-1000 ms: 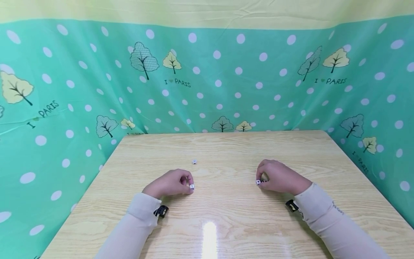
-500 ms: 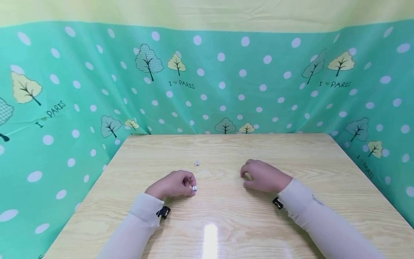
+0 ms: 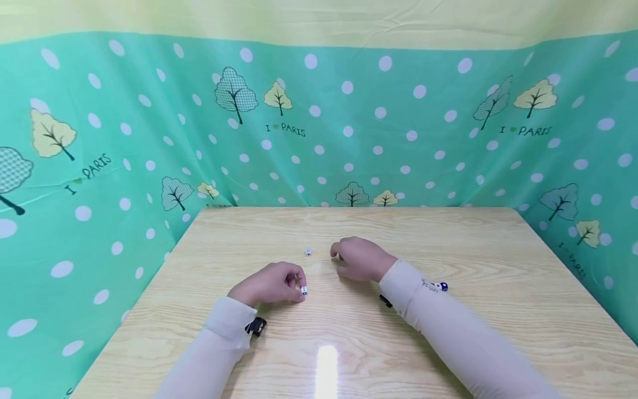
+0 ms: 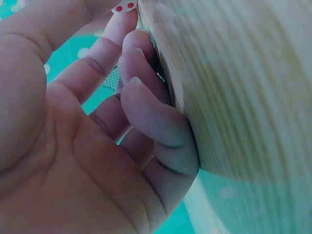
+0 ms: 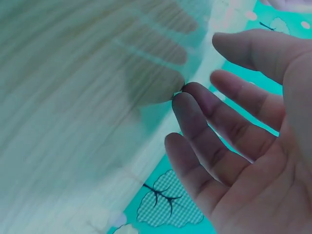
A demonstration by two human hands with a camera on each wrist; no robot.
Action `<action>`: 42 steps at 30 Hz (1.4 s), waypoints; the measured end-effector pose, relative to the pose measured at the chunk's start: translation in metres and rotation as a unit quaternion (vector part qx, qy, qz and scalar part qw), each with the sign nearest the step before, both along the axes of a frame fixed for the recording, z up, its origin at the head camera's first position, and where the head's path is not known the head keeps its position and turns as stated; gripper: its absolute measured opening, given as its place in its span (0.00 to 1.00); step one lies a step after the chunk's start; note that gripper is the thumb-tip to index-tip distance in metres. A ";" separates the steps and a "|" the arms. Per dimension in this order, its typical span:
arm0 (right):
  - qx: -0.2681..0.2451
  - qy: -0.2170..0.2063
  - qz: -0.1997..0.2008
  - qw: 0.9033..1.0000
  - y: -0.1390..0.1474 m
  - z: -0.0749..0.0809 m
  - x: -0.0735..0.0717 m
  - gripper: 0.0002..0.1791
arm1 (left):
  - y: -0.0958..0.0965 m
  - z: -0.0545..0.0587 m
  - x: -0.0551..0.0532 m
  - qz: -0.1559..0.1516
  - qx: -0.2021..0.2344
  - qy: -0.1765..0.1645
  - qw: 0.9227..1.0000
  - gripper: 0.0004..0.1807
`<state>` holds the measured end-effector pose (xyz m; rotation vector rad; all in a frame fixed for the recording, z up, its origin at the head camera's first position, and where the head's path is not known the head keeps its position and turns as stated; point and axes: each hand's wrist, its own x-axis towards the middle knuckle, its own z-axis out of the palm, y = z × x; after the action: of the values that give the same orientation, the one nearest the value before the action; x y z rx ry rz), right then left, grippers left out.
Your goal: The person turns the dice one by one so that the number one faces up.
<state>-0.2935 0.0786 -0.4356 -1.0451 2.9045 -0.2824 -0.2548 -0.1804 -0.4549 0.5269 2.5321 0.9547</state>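
In the head view my left hand (image 3: 273,282) pinches a small white die (image 3: 304,290) between thumb and forefinger, low over the wooden table. The left wrist view shows two red pips on this die (image 4: 124,7) at its top edge, by the fingertips. My right hand (image 3: 361,257) hovers with nothing in it; its fingers are loosely bent and apart in the right wrist view. Just left of its fingertips another white die (image 3: 308,251) lies on the table. Beyond the right cuff sit more dice (image 3: 440,286), white and dark blue, partly hidden by the sleeve.
The light wooden table (image 3: 249,233) reaches back to a green dotted curtain (image 3: 294,166) on three sides. A black strap piece (image 3: 256,326) sits at the left wrist. A bright light reflection (image 3: 327,371) shows on the front of the tabletop.
My right hand has let go of the dice at the right and moved left toward the lone die. The left hand keeps its pinch, almost still. The head view has shifted slightly.
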 end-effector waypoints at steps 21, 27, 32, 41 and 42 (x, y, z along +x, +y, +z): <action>0.017 0.053 -0.041 0.998 -0.064 -0.006 -0.014 0.16 | 0.000 0.004 0.003 0.000 0.005 0.002 1.000 0.11; 0.028 0.084 -0.064 0.994 -0.067 -0.010 -0.019 0.17 | 0.001 0.002 0.001 -0.009 -0.002 0.013 1.000 0.11; 0.043 0.098 -0.063 0.992 -0.066 -0.008 -0.019 0.15 | 0.002 0.003 0.001 -0.008 -0.004 0.009 1.000 0.11; 0.057 0.070 -0.050 0.995 -0.051 0.001 -0.005 0.10 | 0.003 0.004 0.002 0.001 0.000 0.000 1.000 0.11; 0.060 0.070 -0.049 0.994 -0.049 0.002 -0.003 0.09 | 0.003 0.003 0.002 0.002 0.000 -0.002 1.000 0.11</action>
<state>-0.2965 0.0296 -0.4339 -0.9427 3.0580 -0.0365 -0.2530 -0.1777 -0.4516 0.5198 2.5295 0.9561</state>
